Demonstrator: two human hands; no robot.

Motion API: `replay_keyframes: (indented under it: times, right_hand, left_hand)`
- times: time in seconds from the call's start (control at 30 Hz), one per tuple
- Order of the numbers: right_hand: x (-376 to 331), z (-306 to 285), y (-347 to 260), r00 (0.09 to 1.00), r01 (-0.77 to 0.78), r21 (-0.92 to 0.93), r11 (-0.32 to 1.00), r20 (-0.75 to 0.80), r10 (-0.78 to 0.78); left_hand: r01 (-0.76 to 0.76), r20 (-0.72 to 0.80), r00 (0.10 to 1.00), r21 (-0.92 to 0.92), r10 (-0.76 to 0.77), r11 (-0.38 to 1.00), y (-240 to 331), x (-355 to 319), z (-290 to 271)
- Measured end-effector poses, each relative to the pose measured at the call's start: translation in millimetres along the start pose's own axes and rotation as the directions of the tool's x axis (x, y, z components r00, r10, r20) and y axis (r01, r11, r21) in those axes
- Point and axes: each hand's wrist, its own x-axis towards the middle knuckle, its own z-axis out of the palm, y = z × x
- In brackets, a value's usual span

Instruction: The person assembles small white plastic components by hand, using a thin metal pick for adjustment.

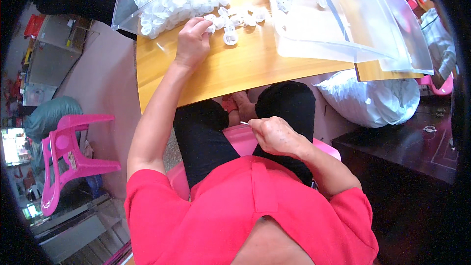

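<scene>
Pinching: left hand (193,44), on a small round translucent-white plastic piece (211,29) above the yellow wooden table (245,66).
Right hand (277,135): grasping a thin pale rod (244,122) over the lap.
Progress: apparently early; large white heap (171,2) left, few pieces in the clear plastic bin (314,53).

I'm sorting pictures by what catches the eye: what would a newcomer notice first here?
Probably the bright red top across the lower middle, then the heap of small white parts at the upper left. At the heap's near edge, the left hand seems to pinch a white piece; a pink plastic stool stands out at the left side.
</scene>
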Motion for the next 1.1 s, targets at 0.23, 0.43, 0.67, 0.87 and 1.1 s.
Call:
replay_keyframes:
  times: [0.23,0.43,0.67,0.87,1.1]
  right_hand:
    - [-0.3,-1.6,0.9,0.997,-0.026,0.033,0.999,-0.066,0.028]
    - [5.6,4.5,-7.6,0.945,0.094,0.324,0.941,-0.326,0.018]
    - [15.7,-1.0,-68.7,0.951,0.059,0.786,0.616,-0.231,0.204]
    - [23.9,8.5,-74.2,0.930,0.100,0.709,0.698,-0.317,0.188]
    - [24.7,18.9,-69.2,0.833,0.219,0.176,0.960,-0.547,-0.089]
  left_hand:
    - [0.569,0.495,0.615,-0.818,-0.614,-0.090,44.4,-51.7,-47.9]
    - [0.358,0.648,0.663,-0.714,-0.375,-0.602,89.6,-116.2,-71.8]
    - [0.401,0.657,0.677,-0.706,-0.331,-0.583,124.1,-152.4,-81.6]
    - [0.474,0.590,0.687,-0.806,-0.424,-0.354,132.1,-154.8,-89.6]
    - [0.489,0.566,0.679,-0.824,-0.468,-0.287,117.5,-158.9,-102.5]
